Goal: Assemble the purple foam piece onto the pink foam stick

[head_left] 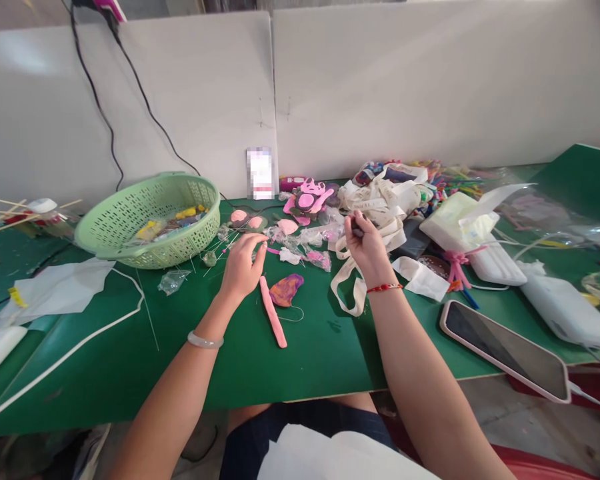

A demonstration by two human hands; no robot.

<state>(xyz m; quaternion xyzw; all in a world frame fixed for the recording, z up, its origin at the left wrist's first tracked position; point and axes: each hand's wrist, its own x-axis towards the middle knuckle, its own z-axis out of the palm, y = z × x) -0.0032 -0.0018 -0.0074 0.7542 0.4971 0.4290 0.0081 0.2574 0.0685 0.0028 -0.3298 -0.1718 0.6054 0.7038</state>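
Hands working well apart over the green tabletop (290,373)! Right hand (367,250) rising, curling in and pinching a small dark piece (359,231), too small to identify, just above a tangle of cream canvas bag (375,200) straps. Red cord bracelet (384,287) circling that wrist.

Left hand (243,267) hovering open, fingers loosely spread and gripping nothing, close to a long pink clay roll (273,311) and a marbled purple-and-orange clay patch (286,290), both lying on the table between the hands. Thin wire loop (293,315) trailing beside that patch. Pale bangle (205,340) sitting on the left wrist.

Showing up farther out, beyond the left hand: a pale green plastic basket (180,180) loaded with colored packets, tilting slightly on the table. Crowding the far side: pink foam cutouts (307,200) and clear plastic scraps (320,257). Lying off to the right: a smartphone (505,350) in a pale pink case, screen dark, near the table edge.
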